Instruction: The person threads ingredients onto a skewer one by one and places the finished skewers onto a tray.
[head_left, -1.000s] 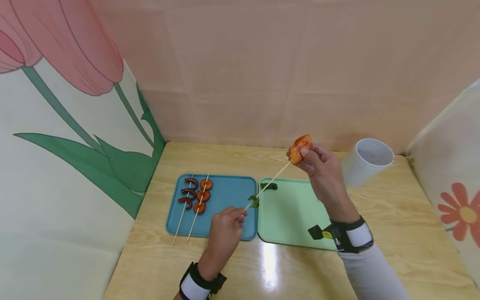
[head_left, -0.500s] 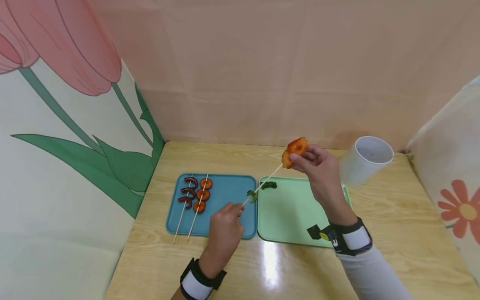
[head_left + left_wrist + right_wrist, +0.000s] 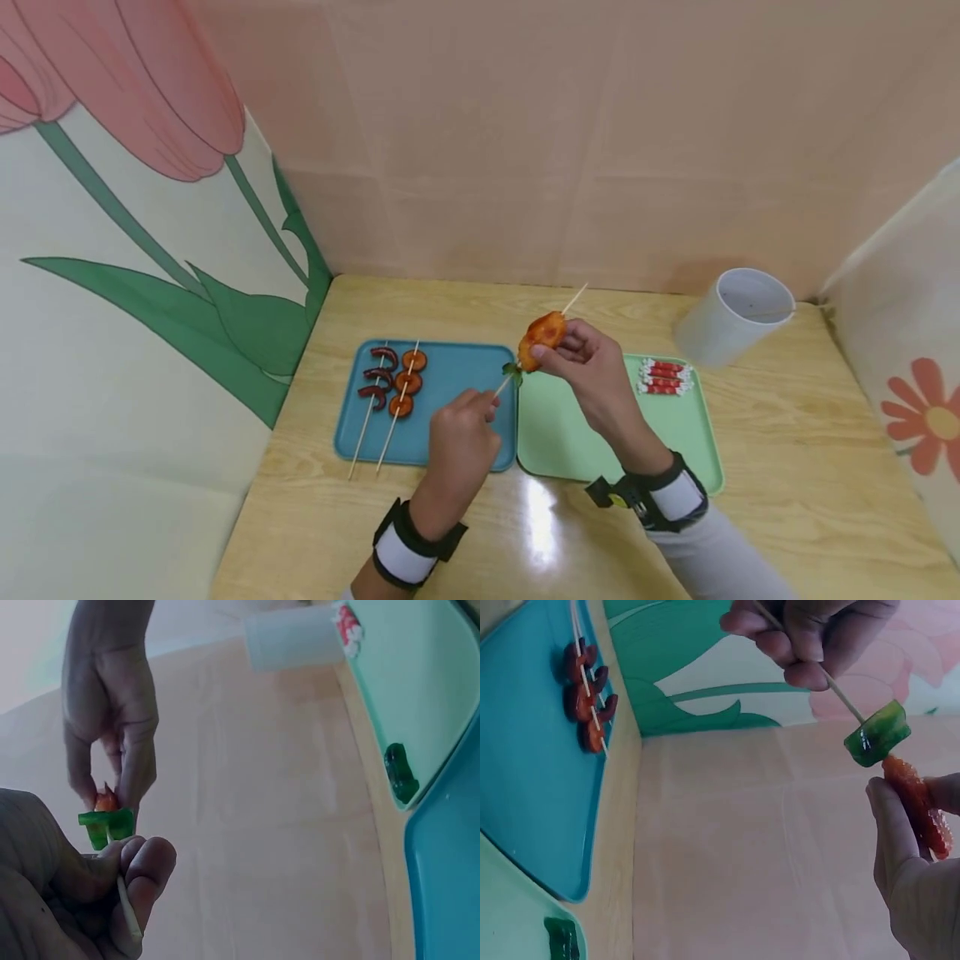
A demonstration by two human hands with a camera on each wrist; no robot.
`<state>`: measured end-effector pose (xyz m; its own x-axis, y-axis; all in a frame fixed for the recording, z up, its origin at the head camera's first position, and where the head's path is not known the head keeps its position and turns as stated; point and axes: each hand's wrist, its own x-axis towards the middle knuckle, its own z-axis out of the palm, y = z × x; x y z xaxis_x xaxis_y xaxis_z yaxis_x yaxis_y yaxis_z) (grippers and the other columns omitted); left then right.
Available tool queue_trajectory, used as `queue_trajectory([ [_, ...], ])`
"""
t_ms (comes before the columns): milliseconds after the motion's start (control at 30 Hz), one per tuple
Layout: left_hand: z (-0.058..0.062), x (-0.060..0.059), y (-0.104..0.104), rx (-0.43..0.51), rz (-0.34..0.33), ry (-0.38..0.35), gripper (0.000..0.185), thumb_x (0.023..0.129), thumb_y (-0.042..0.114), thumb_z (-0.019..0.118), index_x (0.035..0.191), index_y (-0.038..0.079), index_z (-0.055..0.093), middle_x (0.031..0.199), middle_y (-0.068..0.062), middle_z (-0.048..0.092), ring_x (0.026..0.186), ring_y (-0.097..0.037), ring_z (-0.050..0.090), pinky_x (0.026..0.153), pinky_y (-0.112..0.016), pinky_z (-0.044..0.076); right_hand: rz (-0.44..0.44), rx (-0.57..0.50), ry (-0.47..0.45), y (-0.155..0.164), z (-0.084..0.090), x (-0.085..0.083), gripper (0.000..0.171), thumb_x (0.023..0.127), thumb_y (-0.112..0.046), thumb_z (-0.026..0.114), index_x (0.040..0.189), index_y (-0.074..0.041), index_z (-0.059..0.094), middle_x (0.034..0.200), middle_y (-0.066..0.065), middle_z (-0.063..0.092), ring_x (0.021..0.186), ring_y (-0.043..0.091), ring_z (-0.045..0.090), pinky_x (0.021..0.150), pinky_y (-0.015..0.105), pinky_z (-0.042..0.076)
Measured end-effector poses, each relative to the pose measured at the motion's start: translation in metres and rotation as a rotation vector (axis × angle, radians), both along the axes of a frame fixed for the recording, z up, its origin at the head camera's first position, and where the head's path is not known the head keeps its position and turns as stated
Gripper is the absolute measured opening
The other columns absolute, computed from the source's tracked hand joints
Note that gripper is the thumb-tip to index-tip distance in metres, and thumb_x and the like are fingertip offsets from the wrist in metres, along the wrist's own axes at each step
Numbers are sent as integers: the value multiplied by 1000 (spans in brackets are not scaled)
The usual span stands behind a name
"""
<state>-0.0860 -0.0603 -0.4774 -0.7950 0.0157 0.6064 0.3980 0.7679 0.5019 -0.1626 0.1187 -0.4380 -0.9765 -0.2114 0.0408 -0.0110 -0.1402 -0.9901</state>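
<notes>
Two hands: both were busy on one wooden skewer (image 3: 542,339), raised above the seam between the two trays.
Left hand (image 3: 459,433): its thumb and fingers were pinched together on the lower end of the skewer; in the left wrist view the stick ran out under the curled forefinger (image 3: 148,864).
Right hand (image 3: 587,367): its fingertips (image 3: 889,825) were clamped on one orange-red food piece (image 3: 542,332) threaded on the skewer, the bare point of the stick poking out beyond it.
Green piece (image 3: 512,372): one, on the skewer just below the orange-red piece and touching it, between the two hands.
Loose green piece (image 3: 561,939): one, lying on the green tray near its edge, seen only in the wrist views.
Blue tray (image 3: 457,392): one, on the left, under the left hand; it held two finished skewers side by side.
Dark red skewer (image 3: 372,393): three curved dark red slices on it.
Orange skewer (image 3: 401,388): three round orange slices on it.
Green tray (image 3: 555,442): one, touching the blue tray's right side, under the right hand.
Red-and-white sticks (image 3: 663,377): a small stack at the far right corner of the green tray; about four, though the count was hard to tell.
White cup (image 3: 737,315): one, tilted, beyond the green tray on the wooden table (image 3: 787,467).
</notes>
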Motion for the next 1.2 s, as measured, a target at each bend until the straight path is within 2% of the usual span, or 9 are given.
queue_trajectory([
  [167, -2, -2, -4, 24, 9, 10, 36, 62, -26, 65, 84, -2, 79, 73, -6, 73, 59, -12, 70, 50, -22, 56, 56, 75, 13, 5, -3, -6, 31, 93, -9, 75, 122, -3, 65, 106, -4, 77, 96, 11, 76, 85, 29, 63],
  [300, -9, -3, -14, 48, 50, 35, 33, 64, -25, 64, 84, -2, 79, 74, -8, 74, 60, -13, 72, 51, -22, 58, 174, 267, 82, 16, -11, -25, 38, 101, -21, 65, 133, -1, 62, 119, 5, 75, 107, 17, 73, 95, 30, 60],
  [433, -12, 0, -25, 84, 88, 42, 30, 68, -25, 65, 81, -2, 79, 72, -8, 73, 59, -14, 71, 50, -24, 58, 137, 701, 257, 23, -43, -50, 37, 107, -29, 54, 128, -3, 67, 121, 14, 73, 110, 28, 71, 98, 44, 59],
  [533, -13, 3, -30, 105, 87, 22, 29, 71, -25, 66, 82, -1, 79, 72, -9, 73, 60, -14, 72, 51, -23, 58, 67, 1026, 404, 27, -81, -65, 24, 100, -16, 65, 119, -2, 72, 114, 17, 73, 106, 33, 69, 93, 51, 58],
  [600, -15, 5, -32, 115, 79, 0, 28, 73, -24, 66, 83, -1, 79, 73, -9, 74, 60, -14, 72, 52, -22, 58, 81, 1139, 521, 29, -108, -73, 24, 92, -4, 73, 116, 1, 72, 110, 19, 73, 103, 36, 69, 89, 52, 59],
  [733, -17, 9, -34, 116, 103, -25, 22, 77, -20, 70, 83, -1, 80, 73, -9, 73, 60, -13, 72, 52, -21, 58, 172, 1201, 706, 30, -148, -87, 26, 85, 8, 74, 110, 2, 72, 102, 17, 70, 95, 34, 68, 83, 47, 60],
  [833, -17, 11, -35, 118, 111, -40, 22, 78, -19, 71, 84, -1, 80, 73, -9, 73, 60, -13, 72, 52, -23, 59, 187, 1202, 779, 32, -164, -93, 24, 85, 12, 70, 107, 1, 71, 97, 15, 68, 89, 31, 65, 78, 44, 59],
  [1033, -16, 10, -36, 120, 101, -64, 24, 78, -20, 69, 88, -2, 81, 75, -9, 74, 62, -13, 72, 52, -22, 59, 155, 1161, 750, 34, -169, -98, 27, 85, 14, 69, 108, 0, 71, 96, 15, 68, 89, 33, 66, 80, 46, 59],
  [1200, -15, 10, -35, 107, 104, -66, 21, 80, -18, 70, 88, -2, 81, 75, -8, 75, 62, -12, 72, 53, -22, 59, 137, 1105, 662, 33, -165, -96, 29, 85, 9, 73, 112, 0, 72, 101, 16, 70, 94, 33, 68, 83, 46, 60],
])
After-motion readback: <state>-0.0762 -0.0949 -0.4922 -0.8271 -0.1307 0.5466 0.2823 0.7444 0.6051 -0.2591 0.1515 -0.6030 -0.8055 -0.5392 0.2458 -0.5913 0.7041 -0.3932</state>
